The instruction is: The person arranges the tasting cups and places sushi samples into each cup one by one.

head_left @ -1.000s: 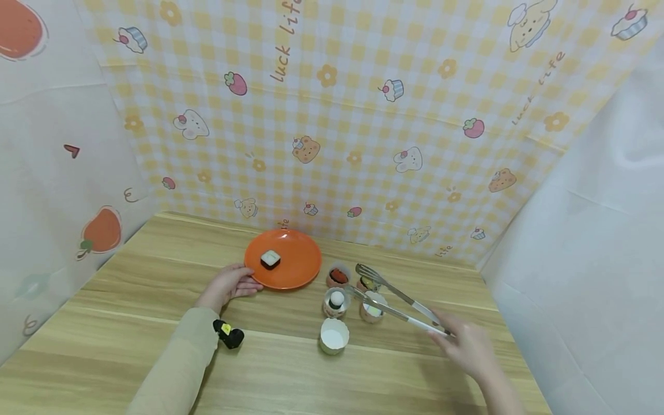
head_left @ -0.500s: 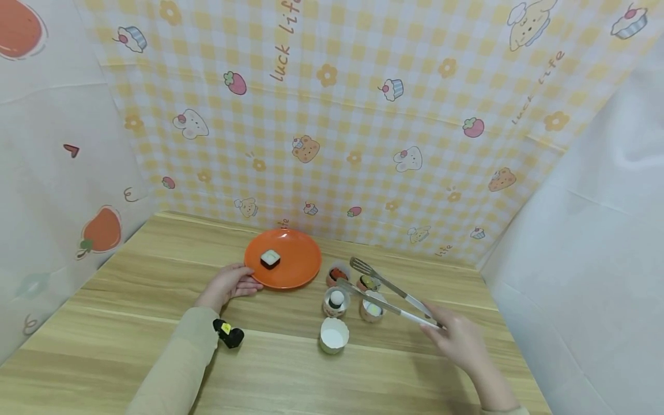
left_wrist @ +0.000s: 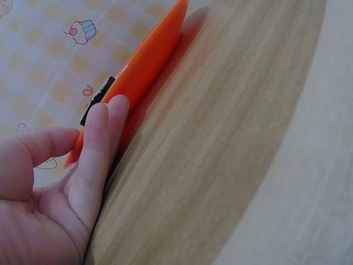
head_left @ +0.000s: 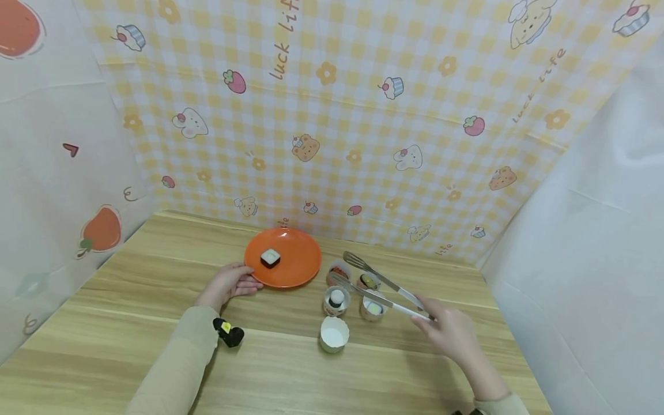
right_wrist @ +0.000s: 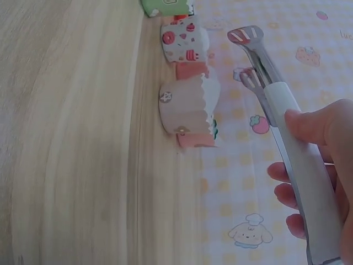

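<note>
My left hand (head_left: 231, 285) pinches the near-left rim of an orange plate (head_left: 298, 259), thumb on top and fingers beneath, as the left wrist view confirms. On the plate sits one white-topped, dark-sided sushi piece (head_left: 270, 258). In my right hand (head_left: 450, 329) is a pair of metal tongs (right_wrist: 302, 160) with white handles. Their tips are spread with nothing between them, held over the paper cups. Beneath them are a cup with red-topped sushi (head_left: 339, 270), one with a greenish piece (head_left: 369, 281), one with a white ball-topped piece (head_left: 336, 298), and one with a pale piece (head_left: 373, 309).
A green paper cup (head_left: 334, 335) with nothing visible inside stands nearest the front. The wooden table (head_left: 280, 374) meets a yellow checked cloth (head_left: 353, 138) at the back. White cloths (head_left: 596, 248) hang at both sides.
My right hand has moved left and slightly away from me, carrying the spread tongs toward the red-topped sushi's cup. My left hand and the plate have stayed in place.
</note>
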Available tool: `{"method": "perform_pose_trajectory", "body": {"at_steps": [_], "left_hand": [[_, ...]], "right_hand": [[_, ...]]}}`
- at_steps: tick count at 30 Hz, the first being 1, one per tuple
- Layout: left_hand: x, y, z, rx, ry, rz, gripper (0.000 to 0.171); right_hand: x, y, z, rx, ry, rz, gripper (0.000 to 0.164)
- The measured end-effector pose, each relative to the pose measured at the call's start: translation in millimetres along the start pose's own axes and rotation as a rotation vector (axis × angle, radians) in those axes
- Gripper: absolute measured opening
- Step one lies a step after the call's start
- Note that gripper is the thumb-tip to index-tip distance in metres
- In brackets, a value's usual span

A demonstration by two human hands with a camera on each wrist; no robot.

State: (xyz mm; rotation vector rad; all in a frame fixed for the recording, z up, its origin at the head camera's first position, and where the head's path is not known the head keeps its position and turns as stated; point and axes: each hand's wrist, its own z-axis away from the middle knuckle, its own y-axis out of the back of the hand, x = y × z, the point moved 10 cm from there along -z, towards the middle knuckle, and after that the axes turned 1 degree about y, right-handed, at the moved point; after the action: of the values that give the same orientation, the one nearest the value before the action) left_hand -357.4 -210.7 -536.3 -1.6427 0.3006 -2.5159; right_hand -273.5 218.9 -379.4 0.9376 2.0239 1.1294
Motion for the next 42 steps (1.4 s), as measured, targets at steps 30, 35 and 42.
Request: {"method": "perform_pose_trajectory", "body": {"at_steps": [30,35,42], "left_hand": [[1.3,0.1,1.0,0.002,-0.01,-0.005,0.038],[2.3,1.1,1.1,0.008,-0.019,-0.008,0.04],[2.2,0.0,1.0,0.005,-0.015,-0.013,0.041]], "right_hand": [[-21.8,-17.5,-31.0,-0.076,-0.039,-0.017,0.047],[-26.5,-20.3,-38.5,-0.091,-0.053,0.003,0.046],[-30.7,-26.6,-46.0,-0.114,-0.079,-0.023,0.047]]}}
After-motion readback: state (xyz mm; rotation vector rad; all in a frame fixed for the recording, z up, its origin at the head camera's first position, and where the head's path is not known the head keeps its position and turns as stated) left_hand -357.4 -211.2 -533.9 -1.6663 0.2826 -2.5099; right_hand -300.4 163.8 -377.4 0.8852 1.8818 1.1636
